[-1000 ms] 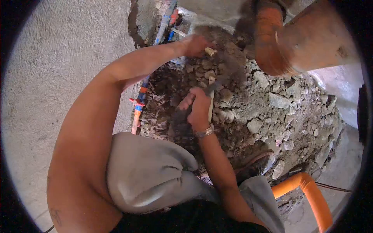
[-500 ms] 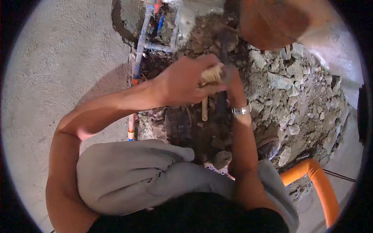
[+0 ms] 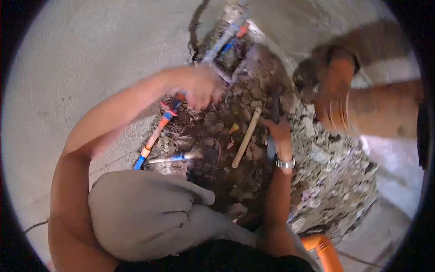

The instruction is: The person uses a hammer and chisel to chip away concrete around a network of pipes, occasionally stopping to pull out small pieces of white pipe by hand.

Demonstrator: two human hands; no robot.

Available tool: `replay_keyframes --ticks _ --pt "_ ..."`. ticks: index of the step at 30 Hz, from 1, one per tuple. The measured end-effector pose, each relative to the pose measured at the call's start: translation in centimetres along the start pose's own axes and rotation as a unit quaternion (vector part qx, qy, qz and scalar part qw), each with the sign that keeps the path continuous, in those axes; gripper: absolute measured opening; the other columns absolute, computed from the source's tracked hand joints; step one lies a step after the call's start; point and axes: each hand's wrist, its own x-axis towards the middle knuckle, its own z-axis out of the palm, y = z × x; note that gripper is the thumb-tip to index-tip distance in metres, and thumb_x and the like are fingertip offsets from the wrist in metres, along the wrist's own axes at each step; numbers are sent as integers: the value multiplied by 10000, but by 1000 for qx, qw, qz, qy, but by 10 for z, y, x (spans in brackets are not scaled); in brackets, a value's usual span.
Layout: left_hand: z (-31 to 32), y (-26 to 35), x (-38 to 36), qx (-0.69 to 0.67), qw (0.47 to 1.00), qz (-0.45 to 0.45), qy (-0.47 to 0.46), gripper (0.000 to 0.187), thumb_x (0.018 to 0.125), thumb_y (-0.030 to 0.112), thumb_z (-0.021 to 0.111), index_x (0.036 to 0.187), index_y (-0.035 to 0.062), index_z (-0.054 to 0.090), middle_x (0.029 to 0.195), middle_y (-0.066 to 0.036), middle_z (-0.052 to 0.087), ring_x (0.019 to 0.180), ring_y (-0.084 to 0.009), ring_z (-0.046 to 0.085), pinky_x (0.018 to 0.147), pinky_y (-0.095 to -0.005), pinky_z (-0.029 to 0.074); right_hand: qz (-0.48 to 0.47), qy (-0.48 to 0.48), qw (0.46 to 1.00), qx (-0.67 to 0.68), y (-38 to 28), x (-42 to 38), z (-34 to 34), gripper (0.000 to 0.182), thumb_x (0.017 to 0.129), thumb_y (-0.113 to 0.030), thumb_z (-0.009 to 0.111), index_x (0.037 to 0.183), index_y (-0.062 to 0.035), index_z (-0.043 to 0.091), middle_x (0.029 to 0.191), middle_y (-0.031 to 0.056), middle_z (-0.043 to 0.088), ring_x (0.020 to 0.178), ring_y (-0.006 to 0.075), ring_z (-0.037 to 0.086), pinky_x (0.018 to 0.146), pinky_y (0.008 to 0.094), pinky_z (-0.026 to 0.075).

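My left hand is blurred and hovers over the broken rubble beside the thin blue and orange pipes; its fingers look curled, and I cannot tell if it holds anything. My right hand, with a metal wristband, grips a dark metal bar that stands in the dug pit. A pale wooden handle lies slanted on the dirt between the two hands, just left of my right hand, apart from my left.
A wide orange pipe elbow sticks out at the upper right. Loose stones and rubble fill the pit's right side. Another orange pipe runs at the bottom. Rough concrete floor lies left. My grey-trousered knee is below the pit.
My left hand has let go of the wooden handle and swung up and left towards the thin pipes. The handle now lies in the pit. My view has shifted.
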Motion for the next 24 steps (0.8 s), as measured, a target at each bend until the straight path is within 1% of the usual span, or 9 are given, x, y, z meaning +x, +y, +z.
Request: replay_keyframes --ticks 1,2,3,5,8,13,15,21,24 --pt "-26 12 -1 158 970 100 153 224 968 186 487 1037 14 612 652 -86 620 585 -151 654 455 -320 498 21 2 1000 2 7 5 0 191 847 -185 661 787 -10 617 612 48 594 432 157 558 406 291 428" --pt "-50 19 2 73 934 148 316 177 916 151 528 987 18 619 617 -78 602 551 -123 629 441 -319 460 44 4 999 6 8 6 2 182 848 -179 654 790 -12 610 608 47 588 420 160 552 392 290 426" --pt "-93 -3 34 137 858 249 428 179 869 172 545 930 13 602 681 -129 628 608 -224 646 519 -389 478 34 -4 999 -10 3 5 5 182 848 -179 654 790 -12 610 608 47 588 420 160 552 392 290 426" --pt "-137 -15 75 157 738 253 605 267 761 165 547 938 35 699 843 -188 686 795 -307 694 695 -446 533 62 23 997 38 -6 1 10 168 848 -159 640 778 -15 590 591 40 567 406 165 548 386 290 428" --pt "-148 7 114 212 811 126 530 267 776 173 558 954 54 716 936 -202 692 897 -379 675 748 -461 530 63 5 998 2 -3 5 7 196 848 -161 663 812 21 600 608 61 575 453 196 606 429 323 466" --pt "-174 -1 174 145 864 100 472 272 828 196 540 984 68 722 1018 -221 688 943 -401 666 787 -471 524 68 12 998 -2 -1 7 6 176 851 -134 644 784 25 603 608 57 573 448 198 598 427 323 464" --pt "-210 -15 212 431 815 117 368 309 856 232 513 1027 60 705 1075 -237 671 977 -389 662 818 -474 513 79 22 997 -13 0 7 8 178 849 -140 649 772 15 608 610 65 581 449 197 593 428 332 463" --pt "-223 -18 240 291 866 167 371 359 923 229 439 1115 -11 626 1123 -238 653 1002 -384 642 862 -484 495 68 22 997 -31 2 8 10 152 833 -141 650 810 2 606 604 49 570 438 184 577 416 324 454" --pt "-193 2 181 111 930 91 338 555 976 393 343 1410 52 401 1440 -158 450 1231 -403 512 903 -599 471 81 30 996 -10 -3 8 11 152 826 -134 651 809 -2 578 601 49 566 437 192 576 415 330 451"
